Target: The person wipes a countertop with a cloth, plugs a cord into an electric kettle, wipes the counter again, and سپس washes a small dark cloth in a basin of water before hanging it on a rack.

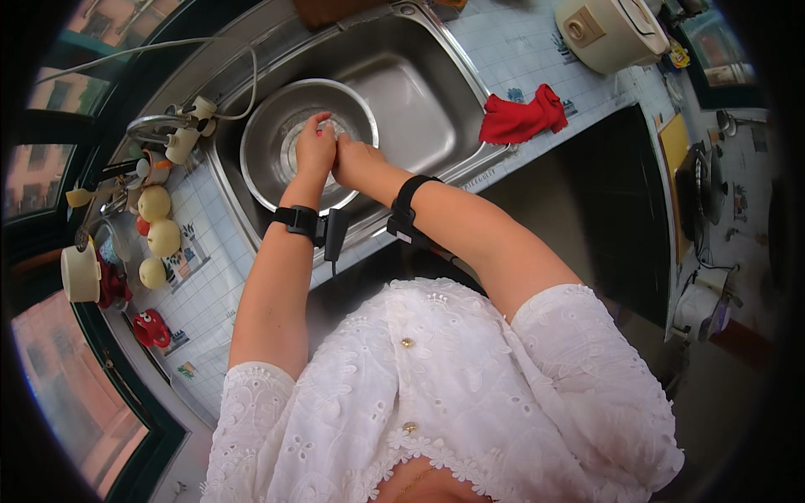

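Note:
A round stainless steel basin [255, 135] stands in the left part of a steel sink [415, 94], with what looks like water in its bottom. My left hand [316, 148] is over the basin, one finger pointing away from me. Against it, my right hand [358, 163] is curled, its fingers partly hidden. A small pink-red spot shows at my left hand; whether it is a held thing or a fingernail I cannot tell. Black straps with small devices circle both wrists.
A white faucet [182, 144] with a hose rises left of the basin. Several round pale-yellow fruits [163, 237] and a red mug [151, 328] sit on the tiled counter at left. To the right lie a red cloth [525, 116] and a cream rice cooker [607, 34].

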Available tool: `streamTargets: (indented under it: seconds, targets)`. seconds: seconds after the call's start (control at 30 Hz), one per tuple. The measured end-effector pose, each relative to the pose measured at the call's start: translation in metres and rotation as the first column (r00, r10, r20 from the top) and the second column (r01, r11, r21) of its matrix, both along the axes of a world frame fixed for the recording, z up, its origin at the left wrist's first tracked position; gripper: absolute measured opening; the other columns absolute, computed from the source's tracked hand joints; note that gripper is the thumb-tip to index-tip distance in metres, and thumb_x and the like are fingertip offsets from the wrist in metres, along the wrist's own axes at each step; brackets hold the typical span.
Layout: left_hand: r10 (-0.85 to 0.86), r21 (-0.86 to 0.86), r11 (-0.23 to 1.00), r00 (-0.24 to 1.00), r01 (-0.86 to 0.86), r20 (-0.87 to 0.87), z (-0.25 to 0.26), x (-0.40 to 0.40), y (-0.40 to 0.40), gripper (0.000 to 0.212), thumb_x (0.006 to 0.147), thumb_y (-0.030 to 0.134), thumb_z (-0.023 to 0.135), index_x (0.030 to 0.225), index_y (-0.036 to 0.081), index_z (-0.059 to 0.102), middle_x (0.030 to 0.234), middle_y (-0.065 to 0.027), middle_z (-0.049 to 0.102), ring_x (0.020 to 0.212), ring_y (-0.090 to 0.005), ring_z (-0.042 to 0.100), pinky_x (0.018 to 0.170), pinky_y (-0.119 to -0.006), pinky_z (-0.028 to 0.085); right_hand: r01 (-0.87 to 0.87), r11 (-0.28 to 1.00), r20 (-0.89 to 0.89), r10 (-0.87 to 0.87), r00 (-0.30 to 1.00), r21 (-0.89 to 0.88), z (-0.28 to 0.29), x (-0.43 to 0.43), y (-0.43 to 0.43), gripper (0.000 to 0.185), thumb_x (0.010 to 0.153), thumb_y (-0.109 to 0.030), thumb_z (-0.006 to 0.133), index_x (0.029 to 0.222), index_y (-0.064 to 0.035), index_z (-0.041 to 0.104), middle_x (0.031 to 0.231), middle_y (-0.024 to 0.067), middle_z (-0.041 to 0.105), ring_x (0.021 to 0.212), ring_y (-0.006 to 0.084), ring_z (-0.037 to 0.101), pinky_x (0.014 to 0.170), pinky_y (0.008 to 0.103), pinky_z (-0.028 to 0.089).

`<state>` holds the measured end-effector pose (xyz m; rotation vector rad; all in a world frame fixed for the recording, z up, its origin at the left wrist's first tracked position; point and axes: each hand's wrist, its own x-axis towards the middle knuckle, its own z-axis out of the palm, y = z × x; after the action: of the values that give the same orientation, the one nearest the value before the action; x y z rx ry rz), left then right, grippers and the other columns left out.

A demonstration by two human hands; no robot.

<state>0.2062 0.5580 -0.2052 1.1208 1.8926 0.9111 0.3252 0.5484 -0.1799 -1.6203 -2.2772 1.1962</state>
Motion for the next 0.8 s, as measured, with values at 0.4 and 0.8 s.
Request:
streamTargets:
  seconds: [0.4, 0.8]
  targets:
    - [0.047, 0.025, 0.994, 0.626, -0.105, 0.779, 0.103, 0.013, -0.110, 0.009, 0.094, 0.017, 0.060, 0.102, 0.014, 0.061, 0.095, 0.0019, 0.065, 0.086, -0.0108, 0.060, 0.082, -0.028, 0.048, -0.089, 0.683, -0.648, -0.632, 0.426, -0.725, 0.057, 0.126, -0.031, 0.027, 0.092, -0.014, 0.057, 0.119, -0.0078, 0.056, 0.112, 0.0054, 0.061, 0.098, 0.0159, 0.059, 0.088, 0.0348, 0.048]
    - [-0.305, 0.082, 0.943, 0.735, 0.323, 0.605, 0.123, 0.037, -0.153, 0.048, 0.094, 0.047, 0.049, 0.111, 0.004, 0.063, 0.137, -0.0138, 0.048, 0.126, -0.0272, 0.046, 0.105, -0.041, 0.034, -0.437, 0.510, -0.614, -0.778, 0.134, -0.741, 0.120, 0.200, -0.031, 0.035, 0.095, -0.029, 0.056, 0.119, -0.0039, 0.057, 0.117, 0.0109, 0.063, 0.111, 0.0260, 0.058, 0.101, 0.0431, 0.043]
